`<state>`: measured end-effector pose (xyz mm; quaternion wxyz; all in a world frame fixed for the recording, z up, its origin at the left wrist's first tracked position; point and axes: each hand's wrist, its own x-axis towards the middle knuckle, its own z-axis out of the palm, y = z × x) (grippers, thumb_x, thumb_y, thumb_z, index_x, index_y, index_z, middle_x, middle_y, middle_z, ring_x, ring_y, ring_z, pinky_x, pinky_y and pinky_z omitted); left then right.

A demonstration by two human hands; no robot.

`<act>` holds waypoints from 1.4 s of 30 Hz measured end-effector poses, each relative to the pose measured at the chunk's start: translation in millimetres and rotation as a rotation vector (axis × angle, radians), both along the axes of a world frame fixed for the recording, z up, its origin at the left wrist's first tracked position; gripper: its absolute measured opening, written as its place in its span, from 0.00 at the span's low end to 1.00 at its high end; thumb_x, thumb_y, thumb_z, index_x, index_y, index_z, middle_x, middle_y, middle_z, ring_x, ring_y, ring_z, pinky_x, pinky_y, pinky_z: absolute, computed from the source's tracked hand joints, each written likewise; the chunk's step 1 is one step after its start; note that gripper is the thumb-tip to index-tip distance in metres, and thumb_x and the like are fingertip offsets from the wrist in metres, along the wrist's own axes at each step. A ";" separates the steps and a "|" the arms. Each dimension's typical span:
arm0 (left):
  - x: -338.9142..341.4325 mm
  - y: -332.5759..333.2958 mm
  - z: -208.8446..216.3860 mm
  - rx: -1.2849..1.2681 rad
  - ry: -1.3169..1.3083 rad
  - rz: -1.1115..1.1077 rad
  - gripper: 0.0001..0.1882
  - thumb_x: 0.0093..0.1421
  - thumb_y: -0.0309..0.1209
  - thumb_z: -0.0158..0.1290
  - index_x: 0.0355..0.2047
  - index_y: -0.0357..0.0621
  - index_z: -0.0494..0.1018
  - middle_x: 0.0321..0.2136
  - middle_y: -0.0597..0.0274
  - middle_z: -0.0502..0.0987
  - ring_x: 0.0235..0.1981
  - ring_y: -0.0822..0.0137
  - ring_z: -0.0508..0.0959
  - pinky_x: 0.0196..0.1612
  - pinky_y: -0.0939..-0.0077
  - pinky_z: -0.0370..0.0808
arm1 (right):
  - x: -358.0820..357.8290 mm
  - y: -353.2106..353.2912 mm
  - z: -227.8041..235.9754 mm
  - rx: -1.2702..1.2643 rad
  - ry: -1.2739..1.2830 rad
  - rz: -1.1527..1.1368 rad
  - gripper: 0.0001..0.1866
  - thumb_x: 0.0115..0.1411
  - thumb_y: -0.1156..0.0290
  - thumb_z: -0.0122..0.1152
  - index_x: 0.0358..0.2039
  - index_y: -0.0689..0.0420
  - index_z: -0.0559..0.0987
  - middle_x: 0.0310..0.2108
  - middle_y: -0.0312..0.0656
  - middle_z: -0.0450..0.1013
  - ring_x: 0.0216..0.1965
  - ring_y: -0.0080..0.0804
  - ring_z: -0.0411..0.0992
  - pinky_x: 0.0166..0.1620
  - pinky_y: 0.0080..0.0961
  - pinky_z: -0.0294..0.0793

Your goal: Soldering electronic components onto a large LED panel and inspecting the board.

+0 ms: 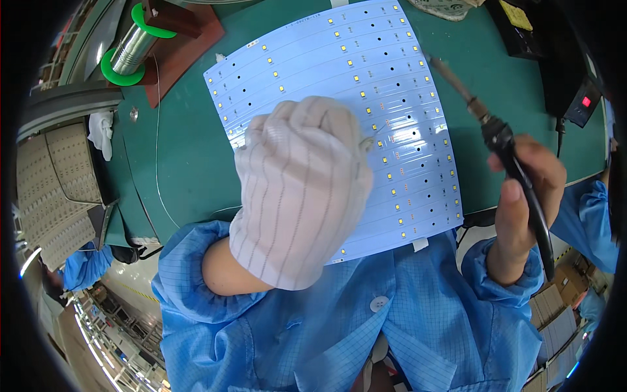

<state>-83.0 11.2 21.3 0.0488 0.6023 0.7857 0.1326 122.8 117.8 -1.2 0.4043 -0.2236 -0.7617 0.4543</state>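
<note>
A white LED panel [339, 52], dotted with small yellow LEDs in rows, lies on the green work mat and reaches toward my chest. My left hand [304, 176], in a white striped glove, is closed above the panel's middle. Thin solder wire [157, 144] runs from a spool [134, 49] with green flanges to the glove's wrist, and a short end shows by my fingertips, which are mostly hidden. To the right of the panel, my bare right hand [529, 189] grips a black-handled soldering iron [501, 137]. Its tip points up and left, near the panel's right edge.
The spool sits on a reddish-brown stand [189, 52] at the far left. A black soldering station [568, 85] with a red light stands at the far right, near a yellow sponge [516, 14]. Stacked perforated boards [55, 183] and a white cloth [100, 134] are at the left.
</note>
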 end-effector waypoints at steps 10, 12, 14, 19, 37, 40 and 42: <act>0.3 9.4 -8.3 0.038 0.139 -0.093 0.08 0.46 0.27 0.52 0.21 0.38 0.64 0.16 0.55 0.65 0.16 0.58 0.64 0.22 0.68 0.64 | 0.2 -16.9 -4.8 -0.096 -0.007 0.155 0.15 0.55 0.72 0.57 0.38 0.66 0.65 0.21 0.44 0.67 0.22 0.25 0.63 0.27 0.21 0.63; 0.0 12.6 -14.3 0.052 0.140 -0.111 0.08 0.47 0.28 0.52 0.21 0.38 0.64 0.15 0.55 0.64 0.15 0.59 0.64 0.22 0.68 0.64 | -0.5 -15.0 -9.0 -0.064 -0.022 0.151 0.15 0.55 0.73 0.56 0.38 0.66 0.65 0.21 0.44 0.67 0.22 0.25 0.63 0.26 0.21 0.63; -1.0 15.0 -15.9 0.041 0.155 -0.135 0.08 0.47 0.28 0.52 0.21 0.38 0.65 0.16 0.55 0.64 0.16 0.59 0.64 0.22 0.68 0.64 | -0.8 -13.8 -10.4 -0.033 -0.032 0.153 0.15 0.54 0.74 0.56 0.38 0.67 0.65 0.21 0.45 0.67 0.21 0.25 0.63 0.26 0.21 0.63; -1.3 9.5 -15.1 0.081 0.170 -0.129 0.07 0.47 0.28 0.52 0.22 0.39 0.66 0.16 0.56 0.65 0.16 0.59 0.65 0.22 0.67 0.64 | -3.6 -13.4 -12.1 0.004 -0.012 0.191 0.15 0.54 0.75 0.56 0.38 0.68 0.65 0.20 0.45 0.66 0.20 0.26 0.63 0.24 0.21 0.62; -2.9 18.2 -22.8 0.014 0.358 -0.151 0.11 0.48 0.31 0.53 0.21 0.40 0.63 0.16 0.55 0.65 0.17 0.59 0.66 0.22 0.67 0.64 | -8.8 -16.6 -3.5 -0.148 -0.098 0.101 0.18 0.58 0.62 0.53 0.39 0.65 0.67 0.25 0.44 0.66 0.25 0.23 0.65 0.28 0.16 0.64; 0.1 25.1 -25.6 0.039 0.316 -0.170 0.11 0.48 0.32 0.54 0.22 0.40 0.64 0.17 0.55 0.66 0.18 0.58 0.67 0.23 0.67 0.65 | -4.5 -13.8 -5.8 -0.164 -0.080 0.107 0.15 0.56 0.70 0.56 0.38 0.67 0.66 0.23 0.45 0.67 0.24 0.25 0.65 0.28 0.21 0.65; 0.6 20.4 -19.6 0.017 0.348 -0.135 0.11 0.48 0.32 0.54 0.22 0.40 0.64 0.18 0.55 0.66 0.19 0.58 0.68 0.23 0.66 0.65 | -6.6 -15.3 -3.2 -0.170 -0.063 0.124 0.15 0.56 0.70 0.56 0.38 0.67 0.66 0.23 0.45 0.67 0.24 0.25 0.65 0.28 0.21 0.65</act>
